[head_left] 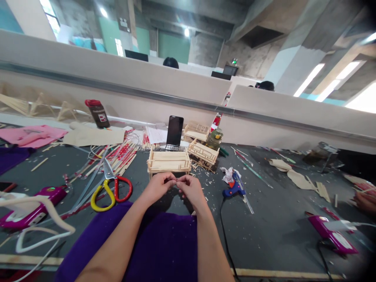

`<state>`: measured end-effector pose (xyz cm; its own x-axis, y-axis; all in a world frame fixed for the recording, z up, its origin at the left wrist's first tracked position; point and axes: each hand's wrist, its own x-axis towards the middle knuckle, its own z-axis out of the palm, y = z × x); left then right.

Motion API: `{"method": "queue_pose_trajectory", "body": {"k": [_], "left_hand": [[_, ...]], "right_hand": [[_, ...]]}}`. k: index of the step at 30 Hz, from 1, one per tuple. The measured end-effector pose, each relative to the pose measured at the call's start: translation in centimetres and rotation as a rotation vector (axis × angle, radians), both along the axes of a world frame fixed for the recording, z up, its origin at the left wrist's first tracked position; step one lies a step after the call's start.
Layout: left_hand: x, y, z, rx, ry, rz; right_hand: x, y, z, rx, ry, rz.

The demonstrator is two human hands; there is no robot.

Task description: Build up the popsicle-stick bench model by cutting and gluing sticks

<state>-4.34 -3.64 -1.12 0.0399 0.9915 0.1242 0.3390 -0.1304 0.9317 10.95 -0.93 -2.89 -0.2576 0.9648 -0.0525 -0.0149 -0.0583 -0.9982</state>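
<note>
My left hand [161, 185] and my right hand [190, 187] meet fingertip to fingertip above the dark table. Both are closed in a pinch, and whatever lies between the fingers is too small to make out. Just beyond them stands a small wooden stick model [169, 160] with railed sides, partly hidden by my hands. A second stick model [203, 152] sits to its right, with another stick model [197, 131] behind. Purple cloth [170, 243] spreads beneath my forearms. Left of my hands lie scissors [113, 192] with one yellow and one red handle.
A blue glue gun [234, 189] with its cord lies to the right. Bundled sticks [125, 156] are at the left. A phone [175, 131] stands upright behind the models. Purple power strips [333, 235] lie at both sides. Another person's hand [366, 201] shows at far right.
</note>
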Motion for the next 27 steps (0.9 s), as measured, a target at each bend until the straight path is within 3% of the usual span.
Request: {"method": "queue_pose_trajectory", "body": {"k": [6,14,22,27], "left_hand": [[0.1,0.2,-0.3,-0.058,-0.142,0.064],[0.4,0.0,0.0,-0.012,-0.224,0.142],[1.4,-0.5,0.0,0.047,-0.173,0.010],[1.6,-0.8,0.4,-0.046,-0.337,-0.029]], "right_hand": [[0.2,0.1,0.5,-0.037,0.080,-0.078],[-0.2,0.0,1.1,-0.092,0.274,-0.115],[-0.3,-0.2,1.5,-0.149,0.341,-0.193],[-0.2,-0.2,1.4,-0.136,0.366,-0.212]]}}
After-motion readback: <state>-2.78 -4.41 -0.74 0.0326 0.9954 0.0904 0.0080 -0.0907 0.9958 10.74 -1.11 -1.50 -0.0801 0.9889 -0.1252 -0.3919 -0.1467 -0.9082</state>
